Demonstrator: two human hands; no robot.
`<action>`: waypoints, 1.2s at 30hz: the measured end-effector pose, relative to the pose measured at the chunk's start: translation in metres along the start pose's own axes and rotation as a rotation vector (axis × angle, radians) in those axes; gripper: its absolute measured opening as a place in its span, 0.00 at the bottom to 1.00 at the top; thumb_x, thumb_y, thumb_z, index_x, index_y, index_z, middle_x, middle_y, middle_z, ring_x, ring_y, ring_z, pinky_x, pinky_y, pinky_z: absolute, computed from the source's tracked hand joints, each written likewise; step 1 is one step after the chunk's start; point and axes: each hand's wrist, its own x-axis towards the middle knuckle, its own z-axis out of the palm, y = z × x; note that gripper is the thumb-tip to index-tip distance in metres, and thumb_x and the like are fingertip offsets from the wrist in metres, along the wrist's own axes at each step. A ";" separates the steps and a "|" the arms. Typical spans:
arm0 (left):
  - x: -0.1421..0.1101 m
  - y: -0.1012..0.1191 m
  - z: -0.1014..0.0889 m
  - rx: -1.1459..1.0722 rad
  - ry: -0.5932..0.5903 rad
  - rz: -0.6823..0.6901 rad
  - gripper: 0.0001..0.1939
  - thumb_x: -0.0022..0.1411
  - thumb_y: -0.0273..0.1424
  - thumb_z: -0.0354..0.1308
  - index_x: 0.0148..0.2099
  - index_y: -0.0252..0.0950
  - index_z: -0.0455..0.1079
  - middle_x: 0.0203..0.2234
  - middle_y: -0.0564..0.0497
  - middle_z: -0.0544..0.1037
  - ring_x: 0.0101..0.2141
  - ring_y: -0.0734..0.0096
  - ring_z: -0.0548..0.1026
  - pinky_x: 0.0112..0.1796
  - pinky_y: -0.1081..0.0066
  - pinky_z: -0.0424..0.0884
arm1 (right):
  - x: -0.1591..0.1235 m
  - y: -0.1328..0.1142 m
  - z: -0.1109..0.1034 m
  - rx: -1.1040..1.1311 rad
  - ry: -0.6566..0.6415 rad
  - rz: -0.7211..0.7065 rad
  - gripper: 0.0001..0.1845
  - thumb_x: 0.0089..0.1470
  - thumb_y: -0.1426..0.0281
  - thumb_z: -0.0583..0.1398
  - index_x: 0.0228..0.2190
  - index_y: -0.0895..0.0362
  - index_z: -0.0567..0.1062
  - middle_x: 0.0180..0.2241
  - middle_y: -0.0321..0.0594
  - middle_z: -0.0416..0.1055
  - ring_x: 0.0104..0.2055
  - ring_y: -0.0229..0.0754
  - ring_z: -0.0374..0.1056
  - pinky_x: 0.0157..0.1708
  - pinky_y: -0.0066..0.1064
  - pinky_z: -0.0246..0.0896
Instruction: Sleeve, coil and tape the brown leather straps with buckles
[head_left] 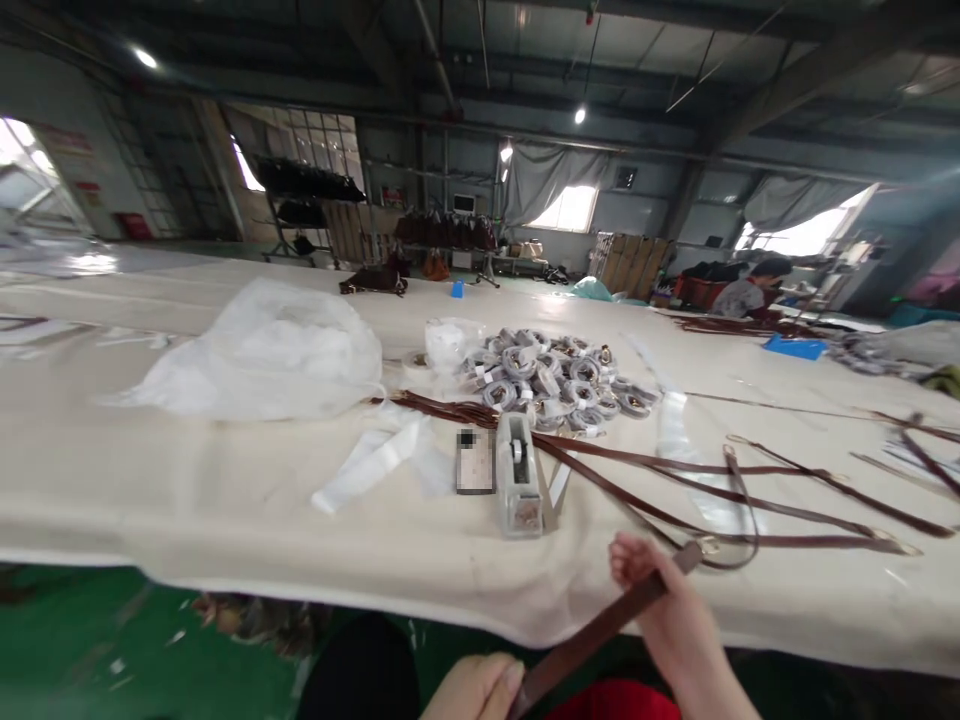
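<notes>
A brown leather strap [600, 630] stretches between my two hands in front of the table edge. At its lower end, my left hand [476, 688] is closed, with the thumb pressed on the strap. My right hand [664, 590] grips the strap farther up, its fingers curled and the thumb lying along it. Just past the right hand shows a metal clasp [706, 546], and a thin loop of brown strap lies behind it. More long brown straps [637, 460] with metal clasps spread across the table beyond. A tape dispenser [520, 480] stands to the left of my right hand.
Behind the dispenser lies a heap of coiled straps in clear wrap [551, 375]. A phone [475, 462] is beside the dispenser. Left are white strips [375, 455] and a large clear plastic bag [277, 350]. Blue pieces [795, 347] and a seated person [754, 290] are farther right.
</notes>
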 end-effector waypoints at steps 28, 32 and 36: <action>0.051 0.189 -0.053 -0.376 0.110 0.287 0.44 0.52 0.72 0.40 0.37 0.33 0.68 0.14 0.56 0.66 0.11 0.78 0.62 0.12 0.78 0.59 | -0.014 -0.136 0.110 -0.434 -0.429 -0.228 0.29 0.50 0.47 0.64 0.46 0.53 0.81 0.31 0.47 0.83 0.22 0.48 0.75 0.19 0.35 0.70; 0.055 0.206 -0.054 -0.361 0.098 0.325 0.44 0.54 0.70 0.42 0.42 0.32 0.70 0.14 0.57 0.67 0.11 0.79 0.62 0.13 0.79 0.60 | -0.010 -0.170 0.112 -0.356 -0.284 -0.324 0.32 0.50 0.41 0.60 0.34 0.57 0.83 0.36 0.54 0.82 0.39 0.57 0.78 0.24 0.34 0.72; 0.054 0.213 -0.055 -0.374 0.086 0.358 0.40 0.55 0.69 0.42 0.28 0.34 0.66 0.13 0.55 0.67 0.12 0.78 0.64 0.13 0.78 0.58 | -0.022 -0.166 0.115 -0.473 -0.410 -0.284 0.32 0.55 0.42 0.56 0.37 0.57 0.83 0.35 0.51 0.82 0.35 0.54 0.78 0.26 0.35 0.72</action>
